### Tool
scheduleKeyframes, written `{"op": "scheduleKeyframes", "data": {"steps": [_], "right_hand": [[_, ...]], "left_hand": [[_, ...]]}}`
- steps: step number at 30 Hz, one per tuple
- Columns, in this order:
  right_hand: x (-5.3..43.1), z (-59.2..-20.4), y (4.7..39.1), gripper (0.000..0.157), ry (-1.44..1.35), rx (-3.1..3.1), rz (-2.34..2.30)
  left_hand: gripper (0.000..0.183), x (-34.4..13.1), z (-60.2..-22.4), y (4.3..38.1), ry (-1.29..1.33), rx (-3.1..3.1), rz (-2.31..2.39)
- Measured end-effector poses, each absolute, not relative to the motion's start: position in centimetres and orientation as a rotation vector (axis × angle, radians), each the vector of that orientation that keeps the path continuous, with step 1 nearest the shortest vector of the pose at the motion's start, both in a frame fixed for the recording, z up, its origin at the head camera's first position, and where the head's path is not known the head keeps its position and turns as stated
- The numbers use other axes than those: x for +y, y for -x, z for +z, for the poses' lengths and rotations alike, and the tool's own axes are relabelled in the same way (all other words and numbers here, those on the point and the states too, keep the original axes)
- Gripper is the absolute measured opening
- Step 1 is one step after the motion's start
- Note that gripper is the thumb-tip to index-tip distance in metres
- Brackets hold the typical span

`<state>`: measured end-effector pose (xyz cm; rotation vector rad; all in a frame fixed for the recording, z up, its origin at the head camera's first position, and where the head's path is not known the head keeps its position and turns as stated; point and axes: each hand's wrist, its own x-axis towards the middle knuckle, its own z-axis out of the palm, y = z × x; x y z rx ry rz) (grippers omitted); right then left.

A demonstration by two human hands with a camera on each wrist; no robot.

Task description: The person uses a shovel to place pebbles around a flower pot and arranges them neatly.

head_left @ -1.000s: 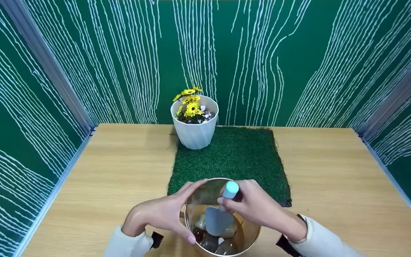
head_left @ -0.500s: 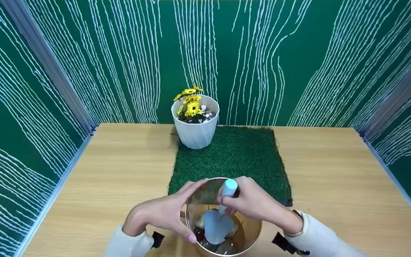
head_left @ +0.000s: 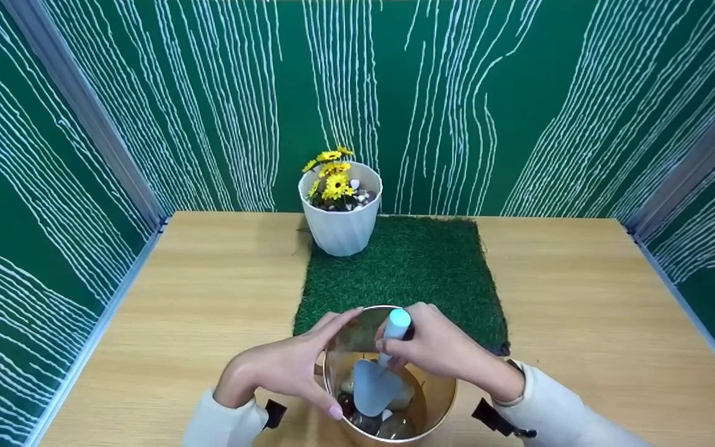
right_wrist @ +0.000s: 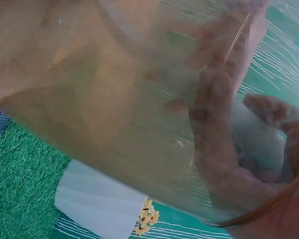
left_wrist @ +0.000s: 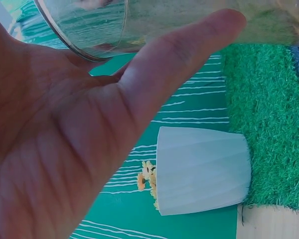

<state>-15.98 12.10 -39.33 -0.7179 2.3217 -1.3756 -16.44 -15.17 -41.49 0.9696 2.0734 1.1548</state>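
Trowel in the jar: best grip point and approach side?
I'd take the trowel by its light blue handle, from above over the right side of the jar, as the right hand does. The handle slants up toward the opening while the blade points down over the stones; the left hand occupies the left side, so the right probably offers more room.

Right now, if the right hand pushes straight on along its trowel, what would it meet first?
The right hand, leading with its trowel, would probably meet the stones in the jar first; from above, whether the blade already touches them is unclear.
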Motion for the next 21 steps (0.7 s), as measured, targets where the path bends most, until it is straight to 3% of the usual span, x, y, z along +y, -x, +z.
{"op": "scheduleKeyframes", "data": {"steps": [21], "right_hand": [[11.1,-40.5,15.0,0.003,0.914,2.474,-1.163]], "left_hand": [[0.127,-15.4,-41.5,16.6,-0.948,2.068,1.14]]}}
